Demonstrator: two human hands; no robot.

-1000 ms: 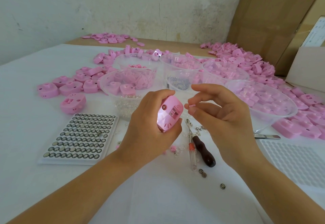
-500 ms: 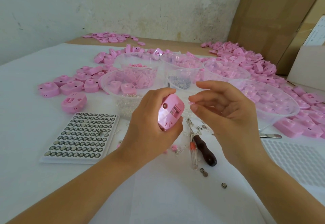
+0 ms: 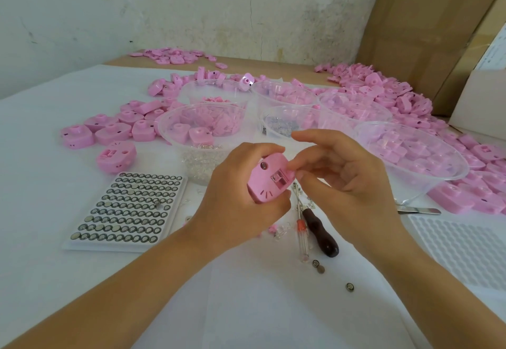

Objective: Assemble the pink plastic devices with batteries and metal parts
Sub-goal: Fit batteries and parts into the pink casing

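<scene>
Device (image 3: 269, 181) held above bench (image 3: 246, 307) middle, left hand (image 3: 238, 200) fingers curled round it, slot side up. Right hand (image 3: 350, 184) fingers curled, tips touching device's upper corner; whether they pinch anything, cannot tell. Battery tray (image 3: 128, 209) toward left edge. Screwdriver (image 3: 320, 231) on bench below right hand. Bowls (image 3: 175, 146) behind, toward far edge.

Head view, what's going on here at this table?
A person is assembling small pink devices. The left hand grips one pink device, its open compartment facing up, while the fingers of the right hand pinch what looks like a small pink part at its edge. A battery tray lies left; a screwdriver and loose batteries lie in front.
</scene>
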